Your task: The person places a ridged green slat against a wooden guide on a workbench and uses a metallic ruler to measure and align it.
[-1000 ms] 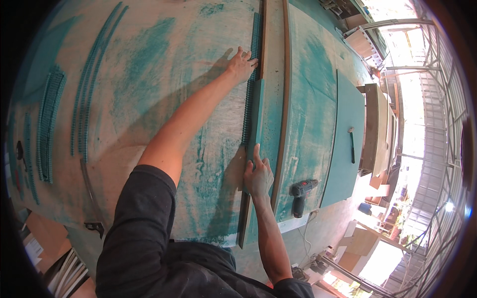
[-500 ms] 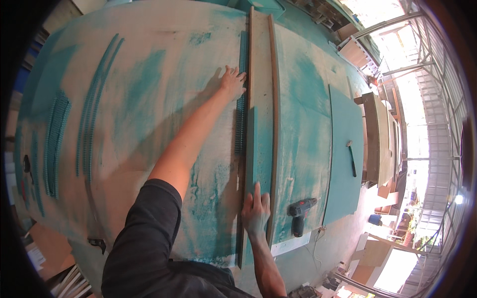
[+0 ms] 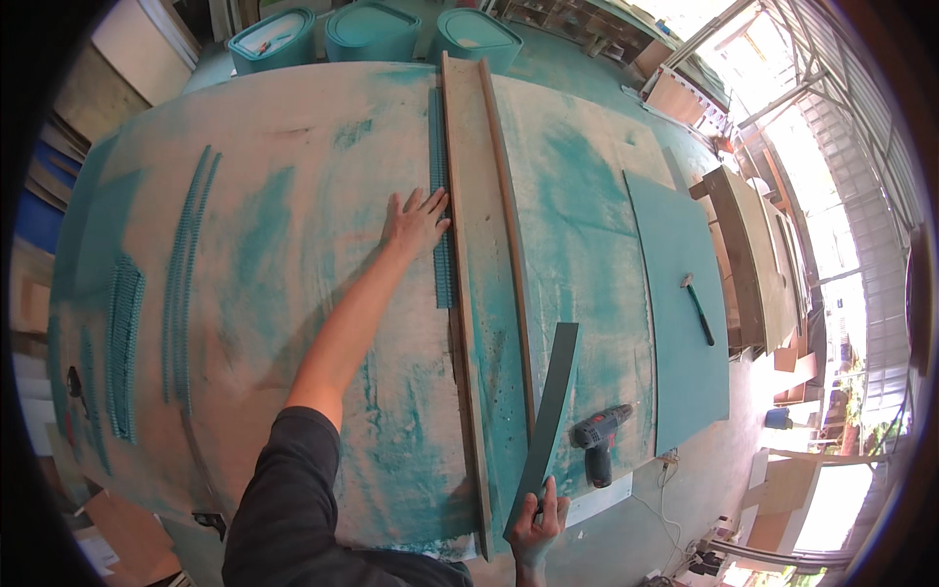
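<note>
My left hand (image 3: 418,227) lies flat with its fingers spread. Its fingertips touch a narrow ribbed teal strip (image 3: 443,279), which lies along the left edge of a long wooden board with two raised brown rails (image 3: 504,186). At the near end, my right hand (image 3: 538,523) grips the lower end of a flat, dark teal strip (image 3: 550,411). This flat strip tilts up to the right, across the right rail. A cordless drill (image 3: 599,440) rests just right of it on the large teal-stained worktable (image 3: 323,293).
More ribbed strips (image 3: 124,342) lie toward the table's left side. On the right, a hammer (image 3: 697,308) rests on a flat teal sheet (image 3: 680,382). Several teal bins (image 3: 372,34) stand past the far edge. A cable (image 3: 670,499) hangs near the right front corner.
My right hand has taken hold of the flat strip, which lay between the rails, and swung it up to the right. My left hand stays on the ribbed strip; the view has shifted.
</note>
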A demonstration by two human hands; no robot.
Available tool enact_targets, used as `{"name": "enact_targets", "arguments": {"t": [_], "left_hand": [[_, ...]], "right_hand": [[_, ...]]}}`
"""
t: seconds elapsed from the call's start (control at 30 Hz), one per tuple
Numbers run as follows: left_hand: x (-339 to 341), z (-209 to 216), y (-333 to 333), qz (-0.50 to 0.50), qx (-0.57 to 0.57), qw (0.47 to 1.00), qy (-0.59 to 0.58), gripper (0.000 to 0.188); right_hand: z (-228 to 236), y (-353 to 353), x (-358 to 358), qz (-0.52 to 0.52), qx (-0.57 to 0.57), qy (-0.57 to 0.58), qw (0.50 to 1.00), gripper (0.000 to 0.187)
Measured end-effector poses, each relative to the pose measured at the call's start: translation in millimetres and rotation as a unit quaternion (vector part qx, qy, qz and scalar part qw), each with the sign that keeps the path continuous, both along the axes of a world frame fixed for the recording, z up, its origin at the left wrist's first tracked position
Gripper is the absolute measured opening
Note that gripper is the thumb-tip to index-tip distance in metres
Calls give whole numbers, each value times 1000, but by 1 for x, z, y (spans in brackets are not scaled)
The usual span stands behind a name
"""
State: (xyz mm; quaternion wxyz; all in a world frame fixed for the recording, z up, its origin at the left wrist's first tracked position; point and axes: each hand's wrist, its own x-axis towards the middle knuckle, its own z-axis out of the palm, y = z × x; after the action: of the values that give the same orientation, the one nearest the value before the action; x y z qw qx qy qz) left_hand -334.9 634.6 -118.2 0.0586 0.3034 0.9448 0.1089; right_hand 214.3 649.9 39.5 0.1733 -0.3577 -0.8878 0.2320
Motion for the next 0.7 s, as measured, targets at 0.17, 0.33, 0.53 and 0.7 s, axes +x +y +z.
{"name": "enact_targets", "arguments": {"t": [0.17, 0.33, 0.53, 0.7], "left_hand": [[-16, 20, -6, 4, -113, 994, -5, 61], [-24, 11, -38, 16, -96, 995, -34, 62], [88, 24, -104, 3, -151, 988, 25, 64], [204, 7, -143, 50, -75, 988, 123, 53]], "right_hand": [[-4, -3, 5, -1, -29, 10, 1000, 41], [-7, -6, 13, 14, -22, 42, 999, 41], [-27, 14, 39, -3, -32, 23, 999, 41], [-28, 31, 52, -29, -83, 64, 994, 39]]}}
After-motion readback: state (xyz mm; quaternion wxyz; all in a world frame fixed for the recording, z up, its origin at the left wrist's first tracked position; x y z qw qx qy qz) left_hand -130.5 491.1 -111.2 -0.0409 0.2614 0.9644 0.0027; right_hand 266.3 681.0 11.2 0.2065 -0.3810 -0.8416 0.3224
